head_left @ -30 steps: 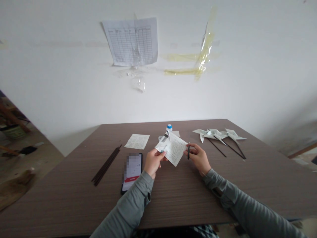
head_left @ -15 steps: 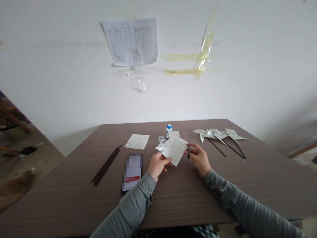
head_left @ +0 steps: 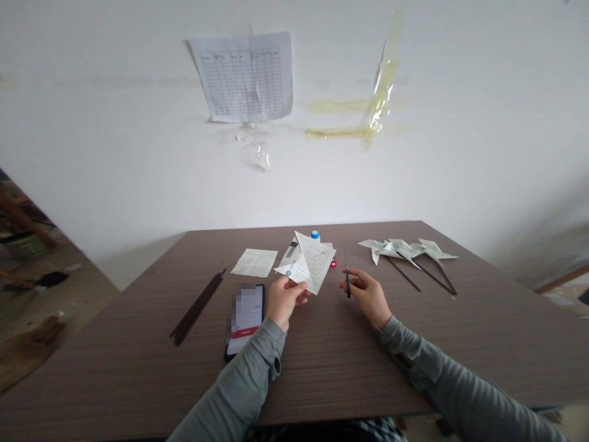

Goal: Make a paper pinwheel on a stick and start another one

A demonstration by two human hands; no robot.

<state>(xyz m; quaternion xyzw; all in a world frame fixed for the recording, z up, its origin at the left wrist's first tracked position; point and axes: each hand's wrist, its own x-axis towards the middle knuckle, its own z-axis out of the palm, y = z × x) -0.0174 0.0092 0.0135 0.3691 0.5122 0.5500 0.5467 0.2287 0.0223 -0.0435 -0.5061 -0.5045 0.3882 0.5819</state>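
Note:
Between the thumb and fingers of my left hand (head_left: 285, 299) is a printed sheet of paper (head_left: 318, 261), slit from its edges so that flaps stand apart. My right hand (head_left: 365, 294) is closed round the dark handles of a pair of scissors (head_left: 347, 279), blades pointing away from me. A gap lies between the scissors and the paper. Behind the paper, a glue bottle with a blue top (head_left: 315, 235) is mostly hidden. Another square of printed paper (head_left: 254, 263) lies flat to the left.
Paper pinwheels (head_left: 405, 248) on dark sticks lie at the right rear of the brown table (head_left: 350, 368). A bundle of dark sticks (head_left: 197, 307) rests at the left, beside a phone (head_left: 246, 319). A printed table sheet (head_left: 248, 77) is taped to the wall behind.
My left hand has moved the paper left and slightly away, turning it. The paper has come away from my right hand and the scissors, which have shifted slightly left.

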